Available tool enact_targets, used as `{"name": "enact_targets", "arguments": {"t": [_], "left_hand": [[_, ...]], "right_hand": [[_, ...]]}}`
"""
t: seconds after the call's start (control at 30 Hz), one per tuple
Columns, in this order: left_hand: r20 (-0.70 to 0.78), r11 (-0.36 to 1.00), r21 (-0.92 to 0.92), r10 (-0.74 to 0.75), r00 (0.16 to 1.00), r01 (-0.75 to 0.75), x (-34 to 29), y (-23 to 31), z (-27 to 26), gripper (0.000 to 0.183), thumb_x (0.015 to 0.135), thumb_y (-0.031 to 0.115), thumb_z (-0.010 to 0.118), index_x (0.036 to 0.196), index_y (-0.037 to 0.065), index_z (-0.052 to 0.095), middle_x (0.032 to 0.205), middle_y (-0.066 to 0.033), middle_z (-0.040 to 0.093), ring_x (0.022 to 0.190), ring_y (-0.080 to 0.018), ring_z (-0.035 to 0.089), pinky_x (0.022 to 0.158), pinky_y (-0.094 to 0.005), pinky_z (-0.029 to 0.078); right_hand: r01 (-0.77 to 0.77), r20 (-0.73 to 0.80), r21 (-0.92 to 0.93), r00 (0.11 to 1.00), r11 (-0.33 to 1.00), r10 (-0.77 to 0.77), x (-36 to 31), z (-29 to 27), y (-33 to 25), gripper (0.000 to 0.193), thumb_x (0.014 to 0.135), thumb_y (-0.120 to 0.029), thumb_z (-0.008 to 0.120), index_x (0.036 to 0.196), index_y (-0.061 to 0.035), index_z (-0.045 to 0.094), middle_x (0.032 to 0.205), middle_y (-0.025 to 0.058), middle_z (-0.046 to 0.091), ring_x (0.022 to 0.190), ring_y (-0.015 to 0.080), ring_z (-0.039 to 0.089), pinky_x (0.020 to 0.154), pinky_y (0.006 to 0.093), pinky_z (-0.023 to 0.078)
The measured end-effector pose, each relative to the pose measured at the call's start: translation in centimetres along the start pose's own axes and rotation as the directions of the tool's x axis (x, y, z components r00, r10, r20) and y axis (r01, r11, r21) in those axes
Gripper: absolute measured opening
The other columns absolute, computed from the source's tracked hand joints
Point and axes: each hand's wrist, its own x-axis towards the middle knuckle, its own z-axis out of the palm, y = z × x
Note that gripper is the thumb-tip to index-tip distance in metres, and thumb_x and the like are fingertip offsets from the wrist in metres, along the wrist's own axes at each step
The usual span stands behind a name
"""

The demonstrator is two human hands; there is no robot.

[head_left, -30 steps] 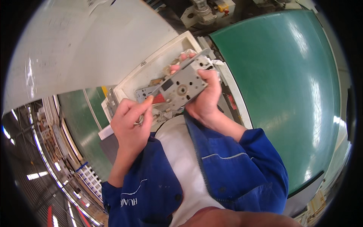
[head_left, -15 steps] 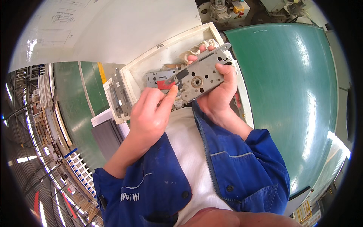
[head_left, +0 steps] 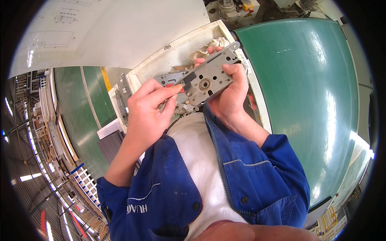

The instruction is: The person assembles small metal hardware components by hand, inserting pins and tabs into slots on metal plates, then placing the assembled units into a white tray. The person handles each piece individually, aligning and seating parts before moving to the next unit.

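Note:
A grey metal mortise lock (head_left: 219, 74) is tilted in front of my chest, with its long faceplate along the upper edge and a round hub in the flat case. My right hand (head_left: 235, 90) grips its right end, thumb on the flat side and fingertips showing past the faceplate. My left hand (head_left: 150, 106) is closed in a pinch at the lock's lower left end, fingertips touching beside the faceplate tip. What lies between those fingertips is hidden. Behind it, another lock case (head_left: 169, 78) with a red patch lies in the white tray (head_left: 159, 60).
A crumpled cream cloth (head_left: 215, 45) lies in the tray's far right part. More metal lock parts (head_left: 124, 90) stand along its left rim. To the right stretches a green surface (head_left: 299, 88). A white board (head_left: 116, 32) with line drawings rises behind the tray.
My left hand has shifted left and turned, its fingertips drawn back toward the faceplate tip. The lock and my right hand have moved slightly left and up in the picture.

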Motion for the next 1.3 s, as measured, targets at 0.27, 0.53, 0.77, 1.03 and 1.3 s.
{"name": "enact_targets", "arguments": {"t": [0.27, 0.53, 0.77, 1.03, 1.3], "left_hand": [[0.11, 0.992, -0.098, -0.071, 0.991, 0.082, 0.2, 0.3, -1.7, 0.029, 0.081, -0.009, 0.074, 0.107, 0.003, 0.079, 0.077, -0.0018, 0.057, 0.062, -0.0066, 0.051, 0.055, -0.0231, 0.04], [-0.065, 0.949, 0.229, 0.236, 0.97, -0.216, -1.7, 0.6, -0.3, 0.038, 0.071, -0.008, 0.077, 0.107, 0.006, 0.078, 0.075, -0.0046, 0.051, 0.062, -0.0177, 0.053, 0.053, -0.0308, 0.043], [-0.018, 0.908, 0.284, 0.325, 0.946, -0.307, -1.5, 0.4, -0.8, 0.039, 0.069, -0.011, 0.075, 0.106, 0.001, 0.077, 0.075, -0.0046, 0.048, 0.065, -0.0188, 0.052, 0.054, -0.0323, 0.042], [-0.03, 0.902, 0.289, 0.342, 0.939, -0.319, -0.9, 0.0, 0.2, 0.044, 0.07, -0.014, 0.075, 0.111, 0.003, 0.076, 0.074, -0.0055, 0.047, 0.062, -0.0184, 0.05, 0.054, -0.032, 0.041], [-0.073, 0.98, 0.12, 0.167, 0.983, -0.157, -2.0, -0.8, 1.4, 0.038, 0.071, -0.011, 0.075, 0.107, 0.003, 0.077, 0.076, -0.0053, 0.049, 0.064, -0.0179, 0.055, 0.054, -0.0317, 0.045]], "right_hand": [[-0.105, 0.091, 0.103, 0.991, 0.989, 0.095, 0.5, -0.2, 0.0, 0.046, 0.089, -0.023, 0.043, 0.13, -0.0031, 0.045, 0.128, 0.0118, 0.051, 0.11, 0.0308, 0.061, 0.099, 0.0504, 0.048], [-0.1, -0.005, 0.106, 0.995, 0.989, 0.101, 0.5, 0.7, -0.9, 0.048, 0.088, -0.03, 0.046, 0.129, -0.0047, 0.046, 0.128, 0.0124, 0.053, 0.111, 0.0324, 0.061, 0.099, 0.051, 0.047], [-0.106, 0.025, 0.107, 0.994, 0.989, 0.104, 0.9, 0.6, -1.0, 0.05, 0.089, -0.03, 0.047, 0.132, -0.0047, 0.047, 0.131, 0.0127, 0.053, 0.112, 0.0324, 0.062, 0.099, 0.0508, 0.047], [-0.002, 0.014, 0.067, 1.0, 0.998, 0.001, 0.5, 0.7, -0.5, 0.052, 0.09, -0.025, 0.046, 0.137, -0.0044, 0.044, 0.133, 0.0112, 0.051, 0.113, 0.0304, 0.062, 0.102, 0.0481, 0.046], [-0.104, 0.023, 0.084, 0.994, 0.991, 0.103, 0.4, -0.2, 0.5, 0.051, 0.09, -0.024, 0.046, 0.136, -0.0053, 0.044, 0.131, 0.0101, 0.051, 0.115, 0.0288, 0.061, 0.102, 0.0467, 0.046]]}}
